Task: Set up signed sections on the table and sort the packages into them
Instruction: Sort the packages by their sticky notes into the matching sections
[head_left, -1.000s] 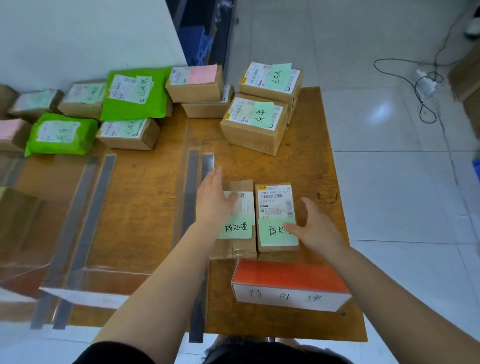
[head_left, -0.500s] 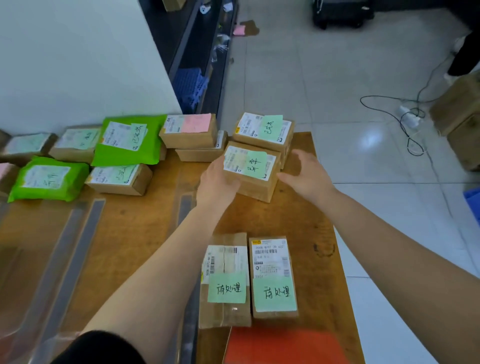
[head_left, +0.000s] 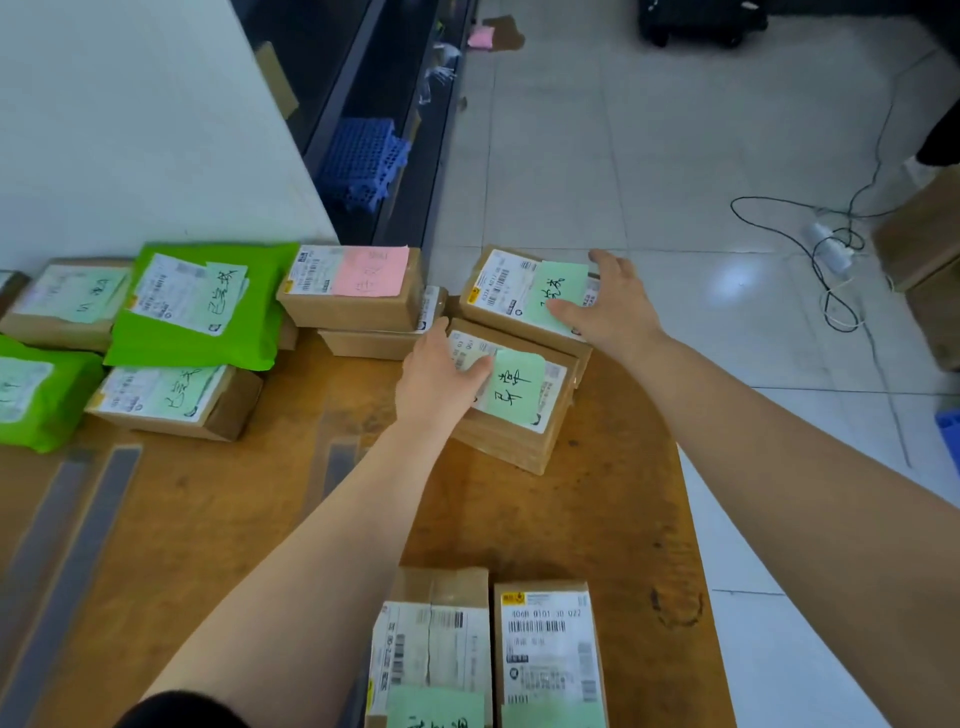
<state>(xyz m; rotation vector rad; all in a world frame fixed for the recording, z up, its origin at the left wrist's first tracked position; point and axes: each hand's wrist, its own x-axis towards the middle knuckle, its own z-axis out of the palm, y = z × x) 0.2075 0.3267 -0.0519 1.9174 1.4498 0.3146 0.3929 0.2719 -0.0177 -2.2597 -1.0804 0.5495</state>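
Since half a second ago, the right hand (head_left: 608, 306) has left the near box's side and gone onto the farther brown cardboard box with a green handwritten note (head_left: 524, 296), at upper centre of the frame. Its fingers lie spread and flat on that note and label, not closed around anything. Left hand (head_left: 441, 374) rests palm-down on the nearer brown cardboard box with a white label and green note (head_left: 519, 400), thumb across the label, fingers loosely apart along the box's left edge; whether it actually grips the box cannot be told.

Both boxes sit on the worn wooden table (head_left: 597, 519) near its far right corner, touching, the farther one partly overlapping the nearer. Each box's long axis runs from upper left to lower right of the frame, slightly skewed to the table edge.

Two more labelled brown boxes (head_left: 493, 649) lie side by side at bottom centre, long axes pointing up the frame.
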